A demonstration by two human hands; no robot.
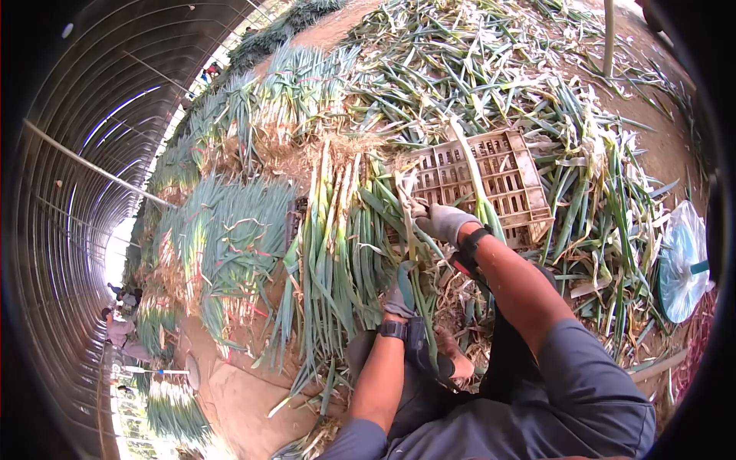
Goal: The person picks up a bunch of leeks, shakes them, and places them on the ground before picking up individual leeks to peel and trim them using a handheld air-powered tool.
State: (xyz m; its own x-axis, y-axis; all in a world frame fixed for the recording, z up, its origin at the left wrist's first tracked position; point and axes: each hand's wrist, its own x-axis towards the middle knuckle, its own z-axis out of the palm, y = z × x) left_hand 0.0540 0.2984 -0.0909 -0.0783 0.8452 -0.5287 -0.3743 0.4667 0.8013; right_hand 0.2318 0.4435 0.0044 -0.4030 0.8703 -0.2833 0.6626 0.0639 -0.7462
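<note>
My left hand (pixel 400 300), in a grey glove, is closed around the green leaves of a green onion (pixel 407 277) near my knees. Higher up, my gloved right hand (pixel 446 222) has its fingers pinched on the pale, withered outer part near the stalk end. The fingertips of both hands are partly hidden. A pile of green onions (pixel 335 211) lies just left of my hands, roots pointing away from me. Beyond my right hand sits a slatted plastic crate (pixel 491 172), with one loose green onion (pixel 473 165) lying across it.
Tied bundles of green onions (pixel 241 222) stand at the left. Stripped leaves (pixel 468 65) heap up ahead and to the right. A plastic bag (pixel 685 257) lies at far right, and a pole (pixel 609 38) rises at the back. Another person (pixel 120 330) is far left.
</note>
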